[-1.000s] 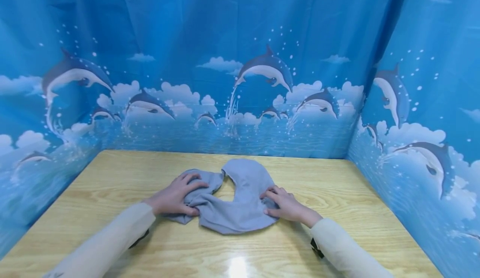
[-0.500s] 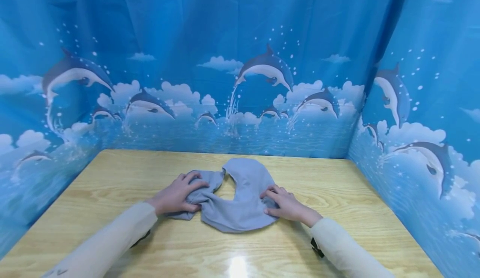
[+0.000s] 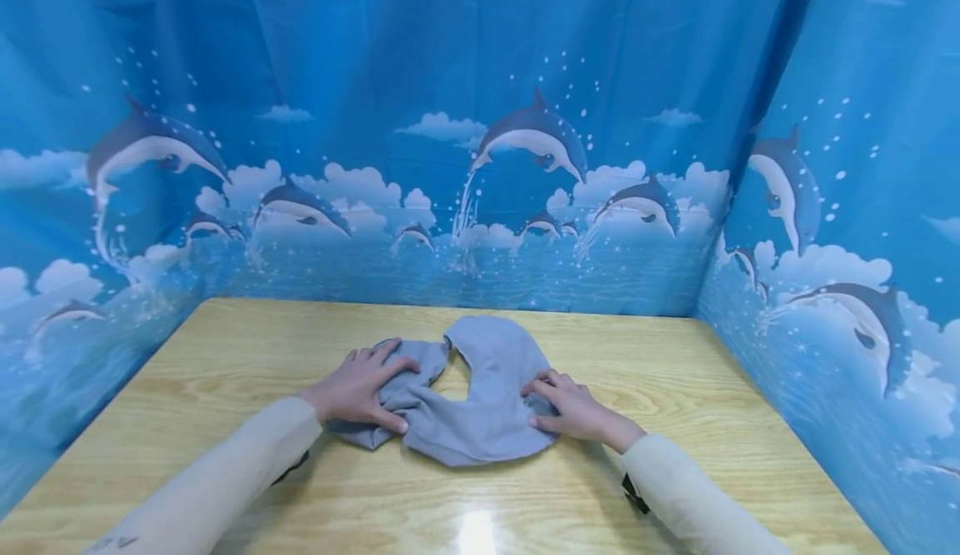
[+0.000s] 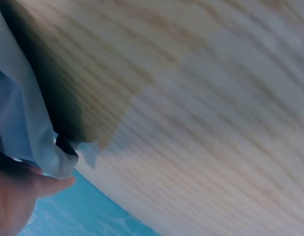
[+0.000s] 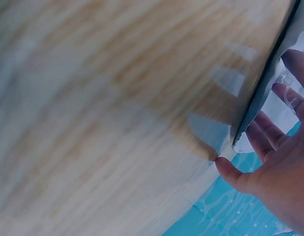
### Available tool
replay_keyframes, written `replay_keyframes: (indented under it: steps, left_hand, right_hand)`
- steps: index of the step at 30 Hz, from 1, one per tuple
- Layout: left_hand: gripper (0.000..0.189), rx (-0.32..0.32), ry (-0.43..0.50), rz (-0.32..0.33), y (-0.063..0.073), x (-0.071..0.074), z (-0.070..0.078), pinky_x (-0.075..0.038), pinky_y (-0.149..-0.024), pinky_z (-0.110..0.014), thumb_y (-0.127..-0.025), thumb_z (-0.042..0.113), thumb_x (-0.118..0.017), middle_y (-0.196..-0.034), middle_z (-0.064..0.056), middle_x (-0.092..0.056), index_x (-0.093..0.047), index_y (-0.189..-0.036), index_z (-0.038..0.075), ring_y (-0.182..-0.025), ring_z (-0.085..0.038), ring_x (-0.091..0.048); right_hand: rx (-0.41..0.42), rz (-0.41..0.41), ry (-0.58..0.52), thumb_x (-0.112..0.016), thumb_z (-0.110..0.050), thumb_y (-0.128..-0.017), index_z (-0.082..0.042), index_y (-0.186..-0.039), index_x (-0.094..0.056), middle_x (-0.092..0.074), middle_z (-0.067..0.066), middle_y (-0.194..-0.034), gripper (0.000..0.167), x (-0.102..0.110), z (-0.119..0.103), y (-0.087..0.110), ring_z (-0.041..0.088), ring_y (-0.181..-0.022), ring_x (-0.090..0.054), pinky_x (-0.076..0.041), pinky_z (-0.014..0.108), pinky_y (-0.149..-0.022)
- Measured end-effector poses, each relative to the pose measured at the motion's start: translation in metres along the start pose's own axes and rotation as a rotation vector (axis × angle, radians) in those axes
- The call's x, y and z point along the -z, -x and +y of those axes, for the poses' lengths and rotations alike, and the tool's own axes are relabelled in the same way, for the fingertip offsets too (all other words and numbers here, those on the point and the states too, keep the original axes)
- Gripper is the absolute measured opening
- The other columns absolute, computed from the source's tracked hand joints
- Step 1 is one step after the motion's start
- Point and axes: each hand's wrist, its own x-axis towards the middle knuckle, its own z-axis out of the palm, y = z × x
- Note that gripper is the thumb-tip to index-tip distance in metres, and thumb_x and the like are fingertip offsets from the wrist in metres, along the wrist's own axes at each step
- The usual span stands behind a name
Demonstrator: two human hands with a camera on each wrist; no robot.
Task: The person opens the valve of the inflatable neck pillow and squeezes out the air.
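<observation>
1 grey cloth [image 3: 483, 434] lies beneath the spread left grip [image 3: 360, 387] and the right grip [image 3: 573, 409], resting or pinching, I cannot tell. Condition: creased, curved.

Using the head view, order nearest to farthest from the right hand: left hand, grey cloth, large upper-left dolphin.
1. Grey cloth: touching the right hand.
2. Left hand: on the cloth's left.
3. Large dolphin: upper left, on curtain.
</observation>
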Motion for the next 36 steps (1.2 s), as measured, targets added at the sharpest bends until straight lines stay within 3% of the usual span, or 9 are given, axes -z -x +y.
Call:
replay_keyframes:
  steps: [6, 14, 20, 24, 28, 33, 36]
  left_hand:
    - [0.076, 0.012, -0.038, 0.038, -0.002, 0.002, 0.007, -0.028, -0.098, -0.061, -0.059, 0.086, -0.048, -0.146, -0.015, -0.031, -0.048, -0.118, 0.038, -0.125, -0.044, -0.037]
    - [0.061, -0.049, -0.069, 0.096, -0.009, -0.001, 0.012, -0.038, -0.09, -0.054, -0.067, 0.081, -0.048, -0.132, -0.003, -0.048, -0.052, -0.108, 0.035, -0.111, -0.033, -0.05]
    - [0.054, -0.081, -0.066, 0.099, -0.011, -0.003, 0.013, -0.04, -0.087, -0.051, -0.071, 0.076, -0.051, -0.13, -0.002, -0.05, -0.053, -0.106, 0.035, -0.105, -0.031, -0.052]
    - [0.051, -0.108, -0.091, 0.089, -0.011, -0.005, 0.013, -0.038, -0.091, -0.055, -0.076, 0.071, -0.051, -0.13, -0.003, -0.05, -0.053, -0.111, 0.033, -0.107, -0.033, -0.052]
    - [0.059, -0.115, -0.102, 0.054, -0.01, -0.003, 0.015, -0.034, -0.097, -0.057, -0.078, 0.07, -0.048, -0.133, -0.005, -0.047, -0.051, -0.122, 0.03, -0.114, -0.035, -0.049]
    - [0.083, -0.044, -0.065, -0.026, -0.009, 0.001, 0.019, -0.026, -0.102, -0.059, -0.073, 0.079, -0.043, -0.141, -0.005, -0.038, -0.035, -0.14, 0.031, -0.125, -0.037, -0.039]
    - [0.092, 0.003, -0.056, -0.043, -0.01, 0.002, 0.023, -0.022, -0.102, -0.063, -0.067, 0.084, -0.041, -0.142, -0.005, -0.037, -0.032, -0.142, 0.032, -0.128, -0.038, -0.035]
  right_hand:
    - [-0.005, 0.001, 0.0, -0.061, -0.03, -0.087, -0.02, -0.117, -0.055, -0.045, 0.004, -0.121, 0.032, 0.0, 0.0, -0.001, 0.026, -0.111, -0.043, -0.035, 0.052, -0.082]
    - [-0.008, 0.008, 0.008, -0.061, -0.031, -0.087, -0.02, -0.117, -0.055, -0.045, 0.003, -0.12, 0.032, -0.001, 0.001, -0.001, 0.025, -0.11, -0.043, -0.036, 0.051, -0.081]
    - [-0.005, 0.008, 0.003, -0.061, -0.03, -0.087, -0.02, -0.117, -0.055, -0.045, 0.004, -0.121, 0.032, -0.002, 0.001, -0.001, 0.025, -0.11, -0.043, -0.036, 0.052, -0.082]
    - [-0.005, 0.007, 0.003, -0.061, -0.03, -0.087, -0.02, -0.117, -0.054, -0.045, 0.004, -0.122, 0.032, -0.001, 0.001, 0.0, 0.026, -0.111, -0.042, -0.035, 0.053, -0.082]
    - [-0.006, 0.006, 0.005, -0.061, -0.031, -0.087, -0.021, -0.117, -0.054, -0.045, 0.004, -0.122, 0.032, -0.001, 0.001, 0.0, 0.026, -0.111, -0.042, -0.035, 0.052, -0.082]
    - [-0.011, -0.002, 0.001, -0.06, -0.031, -0.088, -0.022, -0.118, -0.054, -0.044, 0.003, -0.123, 0.032, -0.001, 0.001, 0.0, 0.025, -0.111, -0.042, -0.035, 0.052, -0.083]
    - [-0.009, -0.004, -0.003, -0.06, -0.031, -0.088, -0.021, -0.118, -0.054, -0.044, 0.004, -0.123, 0.032, -0.001, 0.001, 0.0, 0.025, -0.11, -0.042, -0.035, 0.053, -0.083]
